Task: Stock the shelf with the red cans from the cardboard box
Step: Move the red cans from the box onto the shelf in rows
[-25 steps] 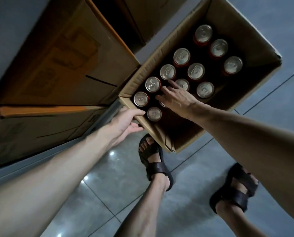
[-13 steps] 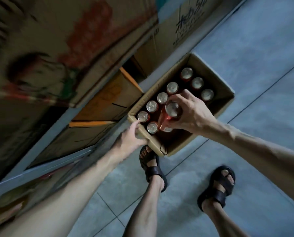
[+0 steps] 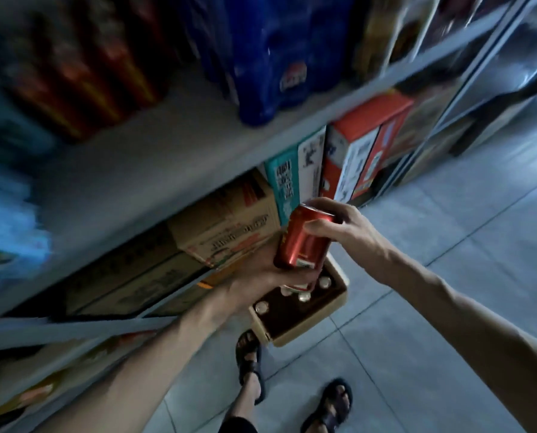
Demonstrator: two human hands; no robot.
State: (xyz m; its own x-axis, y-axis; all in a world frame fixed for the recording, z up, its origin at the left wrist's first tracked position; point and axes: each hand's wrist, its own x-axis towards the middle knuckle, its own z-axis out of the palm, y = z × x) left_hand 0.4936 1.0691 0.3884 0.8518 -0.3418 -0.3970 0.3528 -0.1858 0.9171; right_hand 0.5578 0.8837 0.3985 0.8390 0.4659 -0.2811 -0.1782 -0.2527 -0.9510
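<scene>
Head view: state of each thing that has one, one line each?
red can: in the air, tilted, held by both hands, not yet shelved.
right hand: grips the can's top end.
left hand: curled round the can's lower end.
cardboard box: open, on the floor, more cans inside.
shelf: holds blurred packs.

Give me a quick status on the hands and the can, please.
Both hands on red can: right hand grips top, left hand holds bottom. Can above cardboard box, not yet on shelf. Nothing seen blocking.
</scene>
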